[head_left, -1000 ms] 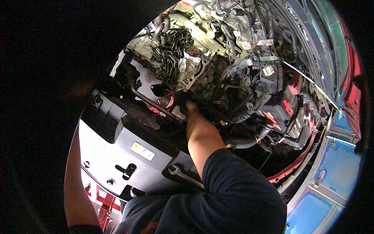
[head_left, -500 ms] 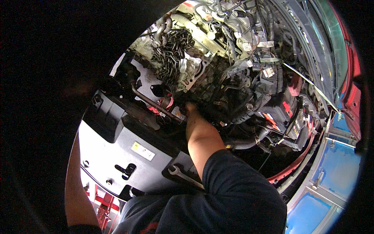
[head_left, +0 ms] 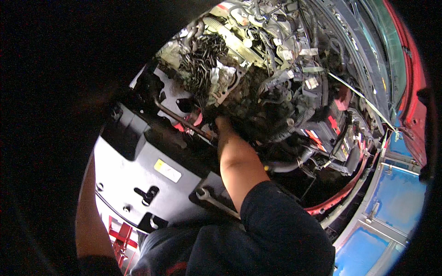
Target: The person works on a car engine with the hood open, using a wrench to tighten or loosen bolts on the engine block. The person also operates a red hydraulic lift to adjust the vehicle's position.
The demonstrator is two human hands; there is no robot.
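Observation:
My right arm (head_left: 236, 161) stretches down into the engine bay of a car. Only the back part of my right hand (head_left: 223, 122) shows at the edge of a dark gap; its fingers are hidden among the engine parts. Just left of that hand runs a bare metal pipe (head_left: 183, 120). Above it lie a heap of dark chain (head_left: 203, 57) and a flat metal plate with holes (head_left: 226, 90). My left forearm (head_left: 90, 216) hangs at the left rim of the head view, and its hand is out of sight.
A grey plastic front cover (head_left: 152, 158) spans the near left, with an open-end wrench (head_left: 216, 201) on it beside my right arm. Wiring and hoses (head_left: 287, 55) crowd the far side. A battery (head_left: 324, 133) sits to the right, near blue panels (head_left: 400, 191).
The view has shifted slightly, so the engine bay sits a little further left and up. My right hand stays down in the same dark gap.

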